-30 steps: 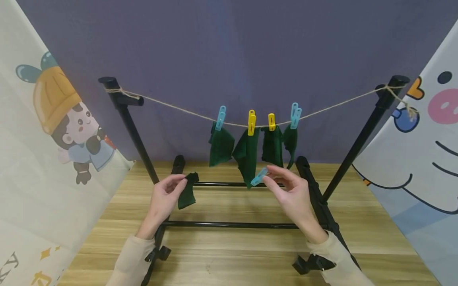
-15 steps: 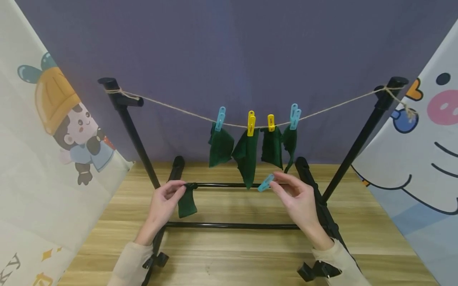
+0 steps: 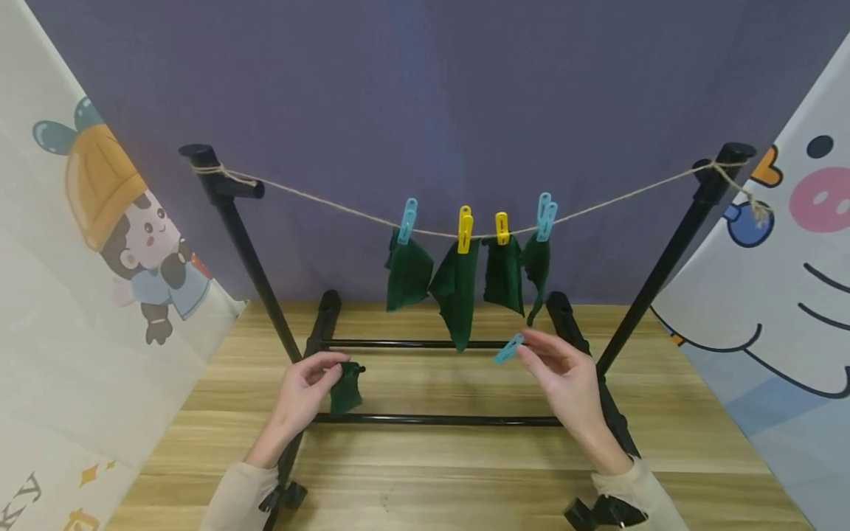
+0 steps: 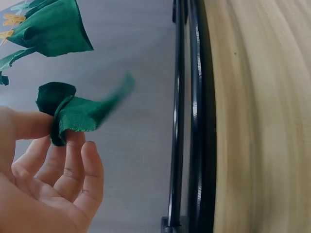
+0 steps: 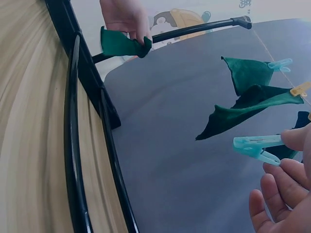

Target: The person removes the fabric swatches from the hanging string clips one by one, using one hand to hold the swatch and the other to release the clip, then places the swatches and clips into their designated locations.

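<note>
My left hand (image 3: 307,391) pinches a small dark green cloth (image 3: 346,391) by its upper edge, between thumb and fingers. The cloth hangs down in front of the left side of the rack, and in the left wrist view its free end is blurred. A light blue clothespin (image 3: 509,349) is pinched by its handle end in my right hand (image 3: 568,383), its tip pointing left. Above and between the hands, several green cloths (image 3: 409,276) hang from a string (image 3: 319,198), held by blue clothespins (image 3: 408,221) and yellow clothespins (image 3: 465,230).
The string is tied between two black posts (image 3: 654,280) of a rack on a wood-grain table (image 3: 425,472). Two black crossbars (image 3: 438,420) run low between the rack's sides. A purple-grey backdrop (image 3: 425,96) stands behind, with cartoon-printed sheets (image 3: 60,295) at both sides.
Both hands have lowered, the left with the green cloth, the right with the blue clothespin. The right hand has also moved to the right, away from the hanging cloths.
</note>
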Motion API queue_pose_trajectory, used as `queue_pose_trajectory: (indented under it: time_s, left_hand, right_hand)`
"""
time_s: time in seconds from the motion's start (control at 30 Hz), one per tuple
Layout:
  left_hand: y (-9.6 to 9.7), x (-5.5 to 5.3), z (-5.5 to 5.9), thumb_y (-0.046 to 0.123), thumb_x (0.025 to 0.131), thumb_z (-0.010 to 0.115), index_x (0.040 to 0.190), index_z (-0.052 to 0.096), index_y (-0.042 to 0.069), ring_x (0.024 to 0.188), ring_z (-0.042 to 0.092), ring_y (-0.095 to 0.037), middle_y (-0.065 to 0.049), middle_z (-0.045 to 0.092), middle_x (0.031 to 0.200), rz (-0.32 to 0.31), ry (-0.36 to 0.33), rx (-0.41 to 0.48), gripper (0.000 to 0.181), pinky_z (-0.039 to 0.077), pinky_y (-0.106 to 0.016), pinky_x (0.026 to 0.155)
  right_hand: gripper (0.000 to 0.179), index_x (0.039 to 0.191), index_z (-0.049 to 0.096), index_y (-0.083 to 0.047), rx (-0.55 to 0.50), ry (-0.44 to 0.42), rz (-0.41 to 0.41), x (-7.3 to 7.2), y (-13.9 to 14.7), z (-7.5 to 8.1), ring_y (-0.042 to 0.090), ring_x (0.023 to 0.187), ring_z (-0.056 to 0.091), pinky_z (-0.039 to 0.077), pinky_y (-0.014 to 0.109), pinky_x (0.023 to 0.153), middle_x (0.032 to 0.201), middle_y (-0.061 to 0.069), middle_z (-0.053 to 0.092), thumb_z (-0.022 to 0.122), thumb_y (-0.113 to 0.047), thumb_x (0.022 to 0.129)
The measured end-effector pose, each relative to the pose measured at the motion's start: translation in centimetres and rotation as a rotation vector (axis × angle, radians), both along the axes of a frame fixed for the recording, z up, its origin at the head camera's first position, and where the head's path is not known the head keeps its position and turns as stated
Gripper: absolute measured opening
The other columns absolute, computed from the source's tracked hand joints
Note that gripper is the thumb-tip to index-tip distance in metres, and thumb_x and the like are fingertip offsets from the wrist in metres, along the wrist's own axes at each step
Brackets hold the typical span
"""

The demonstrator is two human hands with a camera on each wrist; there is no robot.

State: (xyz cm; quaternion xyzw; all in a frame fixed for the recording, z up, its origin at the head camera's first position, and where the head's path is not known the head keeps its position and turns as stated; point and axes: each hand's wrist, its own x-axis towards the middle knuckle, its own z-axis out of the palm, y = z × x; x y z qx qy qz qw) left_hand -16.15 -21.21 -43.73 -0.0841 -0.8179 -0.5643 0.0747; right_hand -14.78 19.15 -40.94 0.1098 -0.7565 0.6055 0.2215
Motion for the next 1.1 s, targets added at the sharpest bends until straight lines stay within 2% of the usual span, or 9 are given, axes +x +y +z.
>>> queue_pose_trajectory:
  time_s: [0.27,0.37,0.5,0.67,0.77,0.9,1.1]
  left_hand:
    - [-0.7,0.5,-0.9,0.008,0.107,0.062,0.126,0.073,-0.001,0.094,0.071,0.002,-0.023,0.073,0.127,-0.006,-0.071,0.019,0.024,0.06,-0.022,0.079]
    - [-0.8,0.7,-1.1,0.011,0.106,0.065,0.126,0.075,0.0,0.095,0.071,0.001,-0.021,0.075,0.126,0.008,-0.094,0.008,0.025,0.061,-0.024,0.08]
    - [-0.9,0.9,-1.2,0.015,0.106,0.066,0.123,0.077,0.002,0.096,0.069,0.002,-0.019,0.076,0.127,0.03,-0.104,-0.02,0.025,0.062,-0.027,0.079]
    - [-1.2,1.1,-1.6,0.018,0.107,0.065,0.121,0.078,0.002,0.089,0.067,0.001,-0.018,0.077,0.124,0.048,-0.11,-0.034,0.025,0.06,-0.024,0.077]
    - [-1.5,1.3,-1.8,0.018,0.107,0.066,0.118,0.079,0.002,0.09,0.068,0.002,-0.016,0.078,0.12,0.05,-0.113,-0.038,0.023,0.058,-0.021,0.081]
    - [-1.7,1.8,-1.9,0.02,0.106,0.068,0.118,0.079,0.004,0.1,0.069,0.004,-0.013,0.079,0.119,0.041,-0.129,-0.052,0.023,0.056,-0.018,0.088]
    - [-2.1,2.1,-2.1,0.022,0.106,0.068,0.121,0.077,0.005,0.102,0.068,0.005,-0.012,0.078,0.121,0.031,-0.16,-0.056,0.024,0.055,-0.018,0.089]
  right_hand:
    - [0.028,0.126,0.075,-0.002,0.03,-0.073,-0.038,0.1,1.0,-1.2,0.0,0.092,0.074,0.06,0.018,0.081,0.112,-0.02,0.077,0.076,-0.004,0.098]
    - [0.028,0.126,0.076,-0.002,0.035,-0.089,-0.05,0.2,1.3,-1.6,0.001,0.092,0.075,0.06,0.018,0.08,0.112,-0.02,0.076,0.076,-0.006,0.099]
    - [0.028,0.126,0.076,-0.002,0.052,-0.103,-0.07,0.2,1.6,-2.0,-0.001,0.092,0.074,0.059,0.016,0.081,0.112,-0.022,0.075,0.076,-0.007,0.099]
    - [0.028,0.127,0.076,-0.003,0.078,-0.125,-0.092,0.5,2.0,-2.5,-0.002,0.092,0.073,0.058,0.015,0.081,0.111,-0.025,0.074,0.075,-0.009,0.1]
    - [0.028,0.128,0.075,-0.003,0.078,-0.144,-0.099,0.7,2.3,-2.7,-0.002,0.092,0.072,0.058,0.015,0.081,0.111,-0.025,0.074,0.075,-0.011,0.101]
    - [0.03,0.129,0.075,-0.004,0.08,-0.176,-0.106,1.0,2.6,-3.0,-0.004,0.096,0.071,0.057,0.014,0.084,0.113,-0.026,0.074,0.074,-0.014,0.102]
    - [0.03,0.13,0.073,-0.002,0.075,-0.196,-0.11,1.5,3.1,-3.6,-0.006,0.1,0.069,0.056,0.013,0.085,0.119,-0.024,0.074,0.073,-0.013,0.102]
